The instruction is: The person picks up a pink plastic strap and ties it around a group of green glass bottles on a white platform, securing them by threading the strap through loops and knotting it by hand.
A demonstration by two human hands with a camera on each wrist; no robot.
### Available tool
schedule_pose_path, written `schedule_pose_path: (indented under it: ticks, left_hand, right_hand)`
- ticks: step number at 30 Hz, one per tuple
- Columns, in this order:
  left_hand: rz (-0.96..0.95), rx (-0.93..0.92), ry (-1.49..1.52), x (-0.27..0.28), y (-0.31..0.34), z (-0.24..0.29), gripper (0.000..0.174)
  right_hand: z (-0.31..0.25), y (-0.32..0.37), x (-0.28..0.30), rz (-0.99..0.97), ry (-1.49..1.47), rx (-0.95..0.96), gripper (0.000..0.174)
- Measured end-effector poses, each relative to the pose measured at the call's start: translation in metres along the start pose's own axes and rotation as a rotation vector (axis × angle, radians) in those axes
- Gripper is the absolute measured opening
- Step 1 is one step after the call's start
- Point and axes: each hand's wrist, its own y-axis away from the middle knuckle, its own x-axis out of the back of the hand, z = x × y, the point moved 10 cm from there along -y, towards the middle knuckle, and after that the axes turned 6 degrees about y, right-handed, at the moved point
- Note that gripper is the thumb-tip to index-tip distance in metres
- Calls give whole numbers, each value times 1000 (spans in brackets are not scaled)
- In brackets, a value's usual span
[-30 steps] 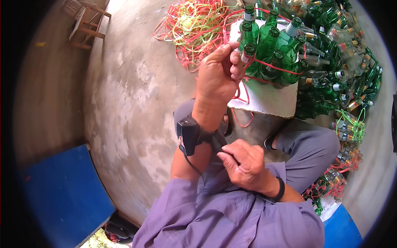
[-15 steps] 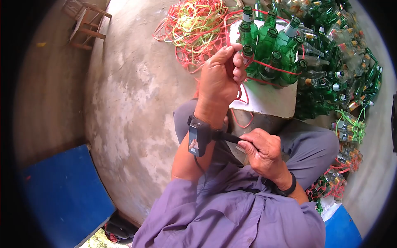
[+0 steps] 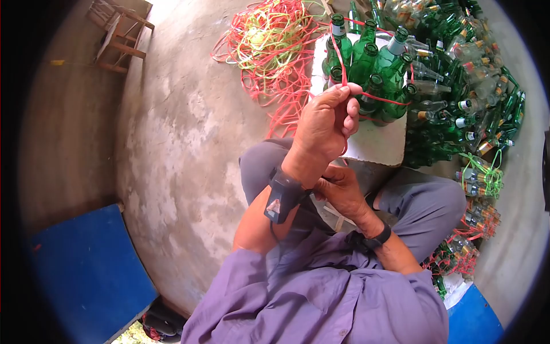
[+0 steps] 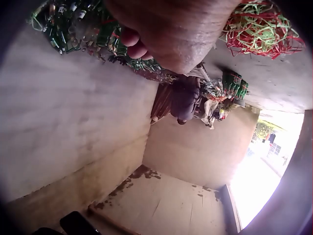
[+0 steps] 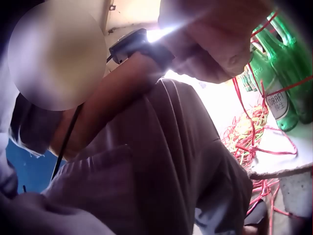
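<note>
My left hand pinches a red plastic strap between thumb and fingers, beside green bottles standing on a white board. Red strap runs around the bottles. On the left wrist sits a black camera with a band. Close below that wrist, my right hand has its fingers curled on the end of the black band, which they mostly hide. The left wrist view shows the left hand from close up, its grip out of sight. Labelled green bottles stand in the right wrist view.
A tangle of red and green strap lies on the floor beyond the left hand. Many loose bottles are heaped at the right, with strapped bundles below. A wooden stool and a blue panel are at the left.
The left hand has moved right and slightly down, drawing the red strap in front of the bottles. The right hand has gone from holding the band stretched out to close beside the left wrist.
</note>
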Motion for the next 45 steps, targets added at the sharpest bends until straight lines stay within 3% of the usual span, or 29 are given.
schedule_pose_path:
  ticks: [4,6,10,12,16,19,21,24,29,30,33,37,39,45]
  left_hand:
    - [-22,40,-16,-5,2,-16,22]
    - [9,71,-116,-4,2,-31,22]
    - [-4,97,-169,-1,2,-44,19]
    - [5,51,-208,6,-2,-40,19]
    - [44,-45,-306,16,-8,-26,18]
    - [55,-189,-504,13,-8,-9,18]
    - [74,-266,-615,12,-6,-3,18]
    - [71,-325,-720,10,-5,1,18]
    - [70,-457,-1005,5,-3,1,17]
    - [49,-431,-1008,3,-3,-3,17]
    - [6,-280,-821,11,-7,-13,17]
    - [56,-326,-802,17,-7,-4,18]
    - [45,-241,-656,15,-2,-6,17]
    - [30,-108,-383,20,-3,-11,18]
  right_hand:
    - [11,-1,2,-24,15,-63,11]
    - [5,-2,9,115,55,-56,10]
    - [-13,5,10,203,153,69,8]
    - [26,5,3,56,29,-126,11]
    - [19,15,-3,-20,85,-81,15]
    - [-5,29,-14,-65,327,-53,19]
    - [-17,39,-27,-82,-127,-7,36]
    - [-15,50,-31,-62,-260,-41,30]
    - [-32,65,-34,-51,-30,-65,31]
    - [-32,65,-31,-3,105,-87,33]
    - [-29,62,-30,37,79,-67,34]
    - [-10,57,-26,-4,14,10,44]
    - [-2,53,-33,-153,-399,35,59]
    - [32,34,-30,-214,-622,-55,54]
